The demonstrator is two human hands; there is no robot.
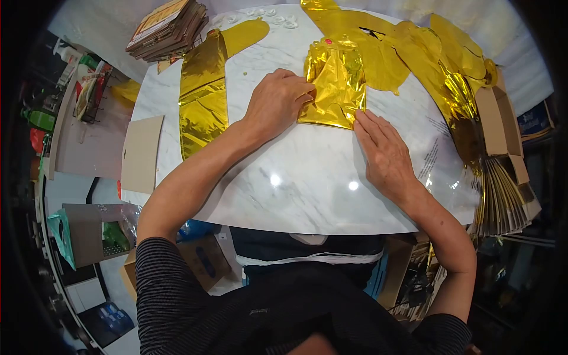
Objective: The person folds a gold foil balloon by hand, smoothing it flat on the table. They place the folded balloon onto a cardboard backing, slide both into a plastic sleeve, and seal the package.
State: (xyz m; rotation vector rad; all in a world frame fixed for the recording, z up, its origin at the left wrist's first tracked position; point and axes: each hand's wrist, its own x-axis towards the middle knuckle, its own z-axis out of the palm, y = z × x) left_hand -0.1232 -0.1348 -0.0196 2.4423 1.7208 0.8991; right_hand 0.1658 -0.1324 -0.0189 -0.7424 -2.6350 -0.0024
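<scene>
A folded gold foil balloon lies flat on the white marbled table, crinkled, with a small red dot near its top edge. At its left edge my left hand has its fingers curled in and closed on the foil; part of the fingertips is hidden. My right hand lies with fingers stretched out, their tips touching the lower right corner of the foil. To the left, a long gold foil balloon is spread out, partly folded over itself.
More flat gold foil balloons cover the back right of the table. A stack of cards stands at the back left, above a beige card sheet. White rings lie at the back. Folded gold packs hang beside a cardboard box on the right.
</scene>
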